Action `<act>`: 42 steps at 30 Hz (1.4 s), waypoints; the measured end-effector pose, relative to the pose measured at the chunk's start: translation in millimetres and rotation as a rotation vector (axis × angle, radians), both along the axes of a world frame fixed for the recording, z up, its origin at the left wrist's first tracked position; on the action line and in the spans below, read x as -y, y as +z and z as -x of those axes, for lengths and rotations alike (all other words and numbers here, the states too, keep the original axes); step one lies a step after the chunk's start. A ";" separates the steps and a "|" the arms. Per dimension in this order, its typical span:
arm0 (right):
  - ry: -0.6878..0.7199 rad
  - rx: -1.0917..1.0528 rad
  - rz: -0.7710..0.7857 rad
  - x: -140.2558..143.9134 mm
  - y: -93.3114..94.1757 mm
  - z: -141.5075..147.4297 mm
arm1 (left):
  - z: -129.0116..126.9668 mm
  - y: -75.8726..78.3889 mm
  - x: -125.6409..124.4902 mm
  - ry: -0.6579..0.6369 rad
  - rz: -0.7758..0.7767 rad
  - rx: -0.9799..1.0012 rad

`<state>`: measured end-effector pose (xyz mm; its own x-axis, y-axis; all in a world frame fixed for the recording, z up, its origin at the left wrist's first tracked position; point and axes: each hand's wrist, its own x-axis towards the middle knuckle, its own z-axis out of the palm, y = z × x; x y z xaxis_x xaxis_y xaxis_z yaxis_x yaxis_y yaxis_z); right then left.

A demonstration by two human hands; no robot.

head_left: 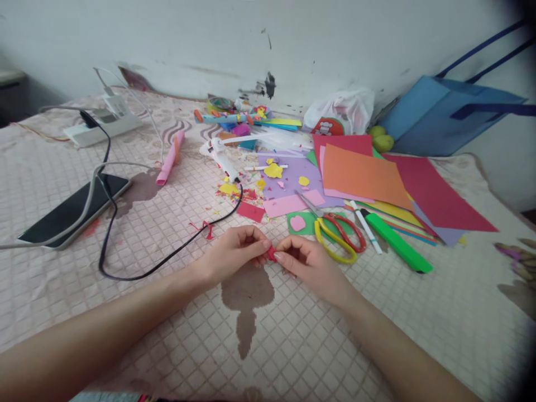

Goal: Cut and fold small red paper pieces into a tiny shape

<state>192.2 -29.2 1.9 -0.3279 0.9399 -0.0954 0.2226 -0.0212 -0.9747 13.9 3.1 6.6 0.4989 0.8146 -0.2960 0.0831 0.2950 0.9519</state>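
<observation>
Between my two hands is a small red piece of craft foam or paper (272, 253), partly covered by the fingertips. My left hand (237, 249) pinches its left side with thumb and fingers. From the right, my right hand (307, 262) pinches the same piece. Just beyond the right hand lie scissors (340, 245) with one yellow and one red handle, blades pointing away. Under them is a green sheet (307, 223) bearing a pink cut-out (297, 223). A red rectangle (250, 211) and a pink strip (293, 204) lie ahead of the hands.
A white glue gun (221, 159) trails a black cord (167, 258) to the left. Coloured sheets (368, 176), a green cutter (397, 243) and a white pen (366, 228) lie right. A phone or tablet (75, 212) and power strip (103, 127) are left; a blue bag (435, 117) stands back right.
</observation>
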 end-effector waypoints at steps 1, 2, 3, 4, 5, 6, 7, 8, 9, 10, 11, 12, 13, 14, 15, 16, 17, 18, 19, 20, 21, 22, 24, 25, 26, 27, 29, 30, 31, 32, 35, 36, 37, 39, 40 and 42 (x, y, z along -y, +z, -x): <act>0.001 0.009 -0.021 0.0 -0.4 -0.4 | -0.3 -0.1 0.2 -0.003 0.007 0.008; -0.006 0.035 -0.065 0.2 -0.7 -0.9 | -0.6 -0.2 0.4 -0.002 0.014 0.017; -0.023 0.079 -0.137 0.6 -0.9 -1.4 | -0.7 -0.3 0.5 0.002 0.025 0.028; -0.047 0.138 -0.236 1.1 -1.1 -1.9 | -0.7 -0.5 0.6 0.007 0.044 0.041; -0.073 0.203 -0.356 1.7 -1.4 -2.5 | -0.5 -0.7 0.5 0.006 0.075 0.058; -0.090 0.268 -0.485 2.2 -1.7 -3.2 | -0.1 -1.1 0.3 0.003 0.116 0.077; -0.091 0.327 -0.611 2.6 -2.2 -3.9 | 0.6 -1.5 0.0 -0.001 0.164 0.101; -0.079 0.377 -0.720 2.8 -2.7 -4.5 | 1.4 -1.9 -0.4 -0.006 0.216 0.131; -0.059 0.418 -0.804 2.7 -3.2 -5.1 | 2.1 -2.1 -0.8 -0.012 0.268 0.166; -0.040 0.450 -0.863 2.4 -3.6 -5.5 | 2.9 -2.2 -1.0 -0.014 0.312 0.200; -0.030 0.470 -0.902 2.1 -3.9 -5.7 | 3.4 -2.2 -1.1 -0.016 0.345 0.230; -0.029 0.474 -0.918 1.9 -3.9 -5.6 | 3.6 -1.9 -0.9 -0.019 0.364 0.256; -0.041 0.460 -0.913 1.8 -3.7 -5.2 | 3.5 -1.6 -0.6 -0.024 0.369 0.276; -0.071 0.426 -0.884 1.9 -3.1 -4.4 | 3.1 -1.2 0.0 -0.021 0.359 0.287; -0.117 0.377 -0.828 2.2 -2.3 -3.3 | 2.5 -0.9 0.7 -0.006 0.334 0.290; -0.171 0.321 -0.744 2.7 -1.3 -1.9 | 1.7 -0.7 1.4 0.020 0.300 0.287; -0.215 0.263 -0.633 3.1 -0.2 -0.5 | 0.8 -0.8 2.1 0.051 0.259 0.281; -0.235 0.208 -0.507 3.5 0.9 0.9 | 0.1 -1.2 2.8 0.086 0.213 0.270; -0.232 0.156 -0.382 3.7 1.7 2.2 | -0.5 -1.9 3.3 0.115 0.166 0.255; -0.211 0.110 -0.270 3.6 2.1 3.3 | -0.9 -2.7 3.8 0.130 0.120 0.239; -0.184 0.069 -0.179 3.4 2.0 4.1 | -1.1 -3.6 4.2 0.133 0.080 0.222; -0.165 0.032 -0.110 3.0 1.4 4.5 | -1.2 -4.4 4.6 0.127 0.048 0.205; -0.158 -0.032 -0.016 2.0 -1.4 4.4 | -1.4 -5.0 5.6 0.107 0.009 0.181; -0.156 -0.063 0.022 1.6 -3.2 3.9 | -1.5 -4.6 6.1 0.095 0.005 0.177; -0.146 -0.096 0.059 1.3 -5.2 3.2 | -1.8 -3.7 6.7 0.086 0.008 0.176; -0.133 -0.132 0.092 1.1 -7.1 2.4 | -2.3 -2.5 7.3 0.079 0.017 0.175; -0.109 -0.202 0.139 0.6 -9.8 1.1 | -3.2 0.2 8.2 0.072 0.046 0.169; -0.099 -0.224 0.147 0.4 -10.4 0.6 | -3.6 1.1 8.4 0.071 0.067 0.166; -0.087 -0.233 0.148 0.1 -10.5 0.2 | -3.9 1.6 8.4 0.065 0.091 0.165; -0.076 -0.228 0.142 -0.3 -10.2 0.1 | -4.0 1.7 8.2 0.056 0.114 0.166; -0.048 -0.182 0.108 -1.2 -7.6 0.0 | -3.5 0.0 6.8 0.035 0.153 0.165; -0.045 -0.176 0.099 -1.4 -6.9 0.0 | -3.1 -0.6 6.2 0.040 0.149 0.167; -0.046 -0.183 0.092 -1.4 -6.4 -0.1 | -2.9 -1.0 5.7 0.054 0.137 0.171; -0.050 -0.221 0.091 -1.4 -6.6 -0.4 | -2.6 -1.3 5.1 0.086 0.112 0.182; -0.054 -0.244 0.100 -1.3 -7.2 -0.6 | -2.6 -1.0 5.1 0.098 0.101 0.186; -0.065 -0.282 0.138 -1.0 -9.0 -0.7 | -2.9 -0.2 5.5 0.106 0.087 0.189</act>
